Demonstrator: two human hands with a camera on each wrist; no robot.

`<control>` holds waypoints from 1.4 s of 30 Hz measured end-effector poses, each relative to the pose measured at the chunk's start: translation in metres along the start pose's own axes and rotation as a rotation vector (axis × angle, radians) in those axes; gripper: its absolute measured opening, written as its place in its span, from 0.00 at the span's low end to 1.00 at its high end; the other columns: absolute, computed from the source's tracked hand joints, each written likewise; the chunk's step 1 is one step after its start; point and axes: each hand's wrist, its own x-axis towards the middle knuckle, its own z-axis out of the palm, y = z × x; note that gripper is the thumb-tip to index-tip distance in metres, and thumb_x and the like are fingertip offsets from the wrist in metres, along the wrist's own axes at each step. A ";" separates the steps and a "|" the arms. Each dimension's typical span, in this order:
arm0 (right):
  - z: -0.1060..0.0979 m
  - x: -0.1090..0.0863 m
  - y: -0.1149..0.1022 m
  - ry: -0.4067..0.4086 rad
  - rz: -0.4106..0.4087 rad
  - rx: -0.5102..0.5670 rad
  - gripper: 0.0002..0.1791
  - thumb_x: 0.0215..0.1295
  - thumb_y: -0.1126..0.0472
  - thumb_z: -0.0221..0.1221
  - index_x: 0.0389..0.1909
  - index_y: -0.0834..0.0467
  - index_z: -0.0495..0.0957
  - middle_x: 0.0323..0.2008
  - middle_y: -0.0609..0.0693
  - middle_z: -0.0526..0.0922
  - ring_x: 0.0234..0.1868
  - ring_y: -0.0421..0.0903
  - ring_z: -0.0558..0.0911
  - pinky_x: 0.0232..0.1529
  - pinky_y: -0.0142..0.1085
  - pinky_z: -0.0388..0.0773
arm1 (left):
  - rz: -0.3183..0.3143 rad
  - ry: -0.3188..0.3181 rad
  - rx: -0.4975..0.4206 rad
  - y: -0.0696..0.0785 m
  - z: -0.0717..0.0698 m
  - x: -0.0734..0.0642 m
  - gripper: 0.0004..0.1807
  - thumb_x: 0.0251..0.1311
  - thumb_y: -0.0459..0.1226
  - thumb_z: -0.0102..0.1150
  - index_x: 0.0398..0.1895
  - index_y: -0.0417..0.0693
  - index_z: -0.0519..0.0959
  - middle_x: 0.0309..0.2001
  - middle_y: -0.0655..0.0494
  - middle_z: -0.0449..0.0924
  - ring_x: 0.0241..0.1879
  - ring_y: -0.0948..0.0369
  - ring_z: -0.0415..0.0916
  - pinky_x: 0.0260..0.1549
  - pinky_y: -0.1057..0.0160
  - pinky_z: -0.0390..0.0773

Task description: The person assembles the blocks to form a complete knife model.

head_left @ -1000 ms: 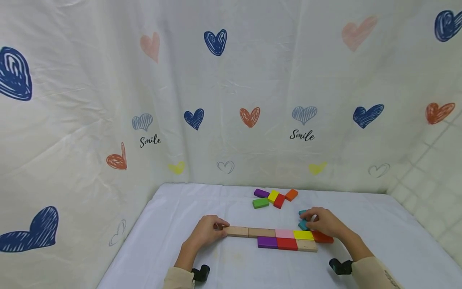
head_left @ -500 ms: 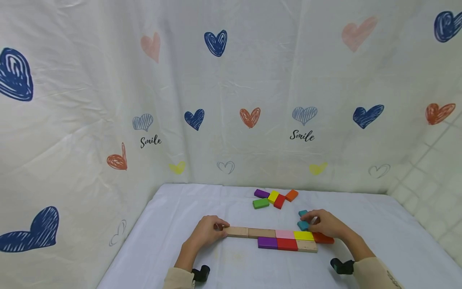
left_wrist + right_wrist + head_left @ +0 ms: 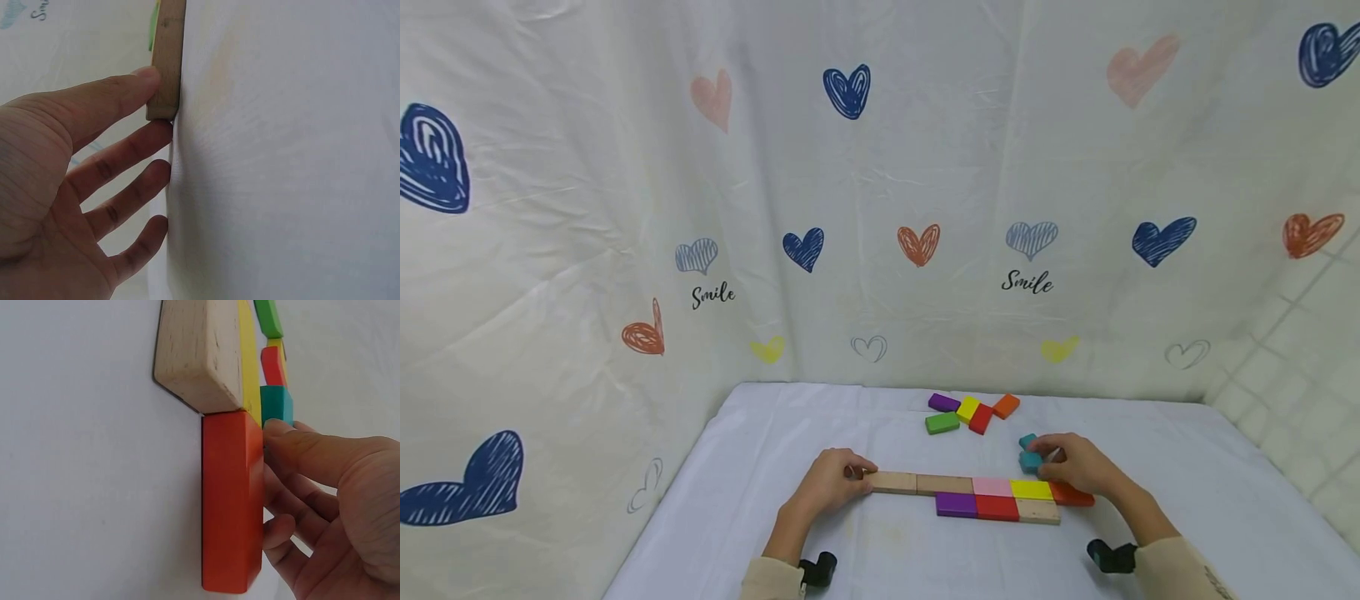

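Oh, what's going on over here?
A person is handling blocks on a white cloth. Their left hand touches the plain wooden block at the left end of the longer row. Their right hand pinches the nearer teal block, just behind the orange-red block. Five loose coloured blocks lie farther back.

In the head view, the right hand (image 3: 1075,461) hides part of the nearer teal wooden block (image 3: 1029,463) and of the farther teal wooden block (image 3: 1027,439); whether its fingertips touch the farther one cannot be told. Lettering on the beige right sleeve (image 3: 1183,571) is too small to read. The left hand (image 3: 831,481) covers the end of the leftmost bare-wood block (image 3: 893,482). The left wrist view cuts that block off at its top edge; behind it, only a sliver of the green wooden block (image 3: 153,28) shows.
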 end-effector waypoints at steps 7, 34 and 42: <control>-0.011 -0.012 -0.001 0.021 0.019 0.013 0.22 0.63 0.63 0.68 0.59 0.58 0.80 0.49 0.57 0.85 0.44 0.47 0.80 0.43 0.41 0.85 | 0.005 0.003 0.007 0.000 0.000 0.000 0.12 0.56 0.39 0.75 0.44 0.56 0.90 0.35 0.63 0.84 0.35 0.65 0.75 0.37 0.65 0.74; -0.026 -0.068 0.021 -0.065 0.000 0.094 0.25 0.62 0.61 0.70 0.60 0.62 0.80 0.47 0.56 0.86 0.39 0.47 0.81 0.35 0.34 0.82 | 0.007 0.001 0.005 0.000 -0.001 0.000 0.12 0.56 0.38 0.75 0.45 0.56 0.90 0.36 0.62 0.85 0.37 0.63 0.76 0.38 0.64 0.74; -0.018 -0.076 0.024 -0.110 0.019 0.107 0.29 0.61 0.58 0.71 0.61 0.63 0.79 0.45 0.53 0.85 0.39 0.49 0.78 0.36 0.32 0.80 | 0.012 -0.002 0.009 -0.001 -0.001 0.000 0.12 0.56 0.39 0.75 0.45 0.56 0.90 0.35 0.64 0.84 0.37 0.65 0.75 0.39 0.63 0.74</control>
